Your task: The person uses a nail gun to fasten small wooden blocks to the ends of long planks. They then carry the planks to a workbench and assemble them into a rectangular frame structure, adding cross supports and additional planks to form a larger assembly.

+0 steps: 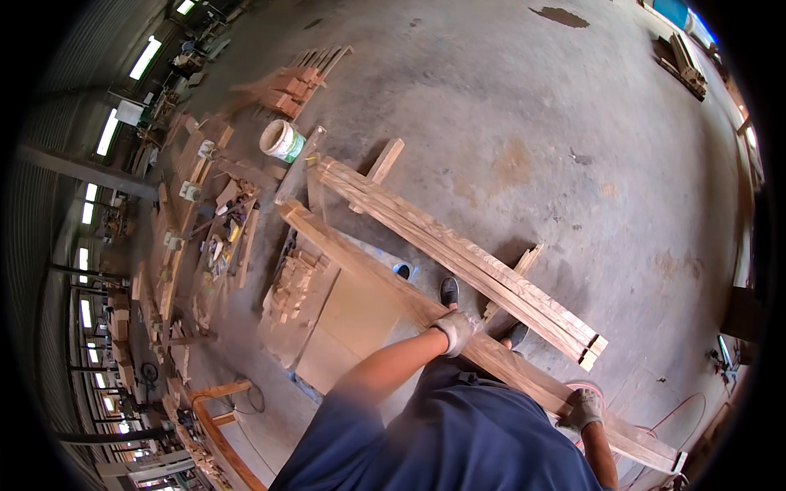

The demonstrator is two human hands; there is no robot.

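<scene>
Over the concrete floor (524, 106), a long beam (524, 375) slants across the person's front, alongside a row of boards (458, 255). Left hand (457, 331): fingers clamped on it mid-length; right hand (583, 410): clamped nearer the right-hand end. Judged risk: uneven turning, an end striking the boards. Narrow gap between; wider room beyond.

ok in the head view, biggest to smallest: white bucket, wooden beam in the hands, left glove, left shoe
1. Wooden beam, clearly largest
2. White bucket and left glove, too alike to rank; the glove is nearer the camera
3. Left shoe, smallest by its visible part
</scene>
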